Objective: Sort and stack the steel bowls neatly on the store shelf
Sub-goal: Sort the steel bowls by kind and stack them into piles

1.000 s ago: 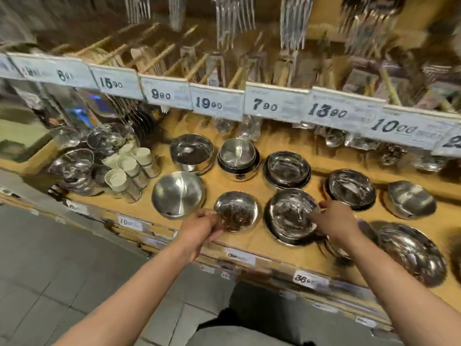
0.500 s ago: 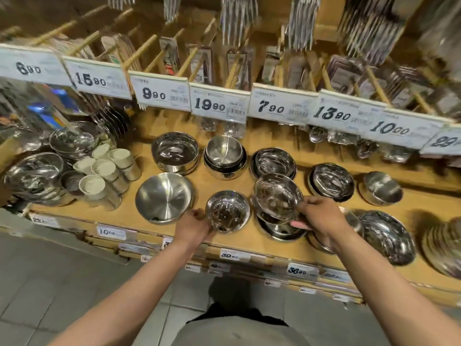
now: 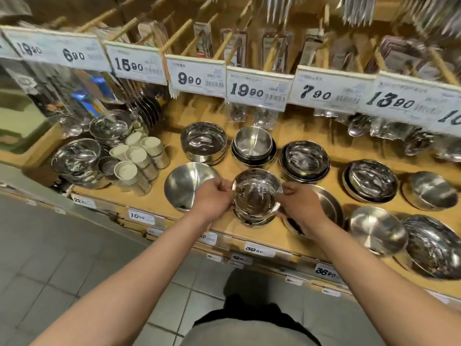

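Observation:
A small shiny steel bowl (image 3: 257, 196) sits nested in another small bowl (image 3: 252, 219) at the front of the wooden shelf (image 3: 252, 234). My left hand (image 3: 214, 196) grips its left rim and my right hand (image 3: 299, 203) grips its right rim. A matte bowl (image 3: 184, 186) lies just left of my left hand. Under my right wrist rests a wide shallow bowl (image 3: 326, 203). Behind stand a deep bowl (image 3: 203, 142), a nested stack (image 3: 253, 146) and another stack (image 3: 305, 158).
More bowls (image 3: 371, 181) and wide dishes (image 3: 434, 248) fill the shelf's right side. White-lidded steel cups (image 3: 136, 158) and large bowls (image 3: 74, 158) crowd the left. Price tags (image 3: 257, 89) hang along the upper shelf edge. Grey tiled floor (image 3: 62, 258) lies below.
My right hand carried the shiny bowl leftwards and set it into the small front bowl. My left hand now grips the top bowl's rim. The camera shifted left.

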Demonstrator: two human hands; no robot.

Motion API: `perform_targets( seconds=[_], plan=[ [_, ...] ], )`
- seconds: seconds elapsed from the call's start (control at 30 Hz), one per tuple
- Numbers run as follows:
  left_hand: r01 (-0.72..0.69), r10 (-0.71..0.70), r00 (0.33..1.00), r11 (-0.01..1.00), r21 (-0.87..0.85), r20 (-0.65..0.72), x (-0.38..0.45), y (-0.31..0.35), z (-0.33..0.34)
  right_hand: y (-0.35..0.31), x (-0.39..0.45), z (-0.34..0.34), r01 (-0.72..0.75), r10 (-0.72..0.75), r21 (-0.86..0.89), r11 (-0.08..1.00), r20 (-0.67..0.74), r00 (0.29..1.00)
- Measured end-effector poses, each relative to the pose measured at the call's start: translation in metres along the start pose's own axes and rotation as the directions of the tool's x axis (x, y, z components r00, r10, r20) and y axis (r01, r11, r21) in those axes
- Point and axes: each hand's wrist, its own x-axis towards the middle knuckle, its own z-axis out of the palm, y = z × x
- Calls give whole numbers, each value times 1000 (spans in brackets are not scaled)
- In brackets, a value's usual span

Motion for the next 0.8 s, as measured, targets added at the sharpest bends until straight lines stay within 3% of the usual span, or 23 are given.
perform_targets(
  seconds=[0.17, 0.6, 0.8],
  plan=[
    [-47, 54, 996, 993, 112, -65, 5, -20, 7, 10, 5, 12, 131, -155, -269, 954, -67, 986],
    [-37, 39, 999, 998, 60, -36, 10, -31, 11, 19, 5, 16, 152, -170, -288, 946, -40, 985],
    [-15, 15, 1000, 1000, 23, -3, 12, -33, 11, 18, 1, 17, 173, -211, -294, 940, -100, 972]
  ],
)
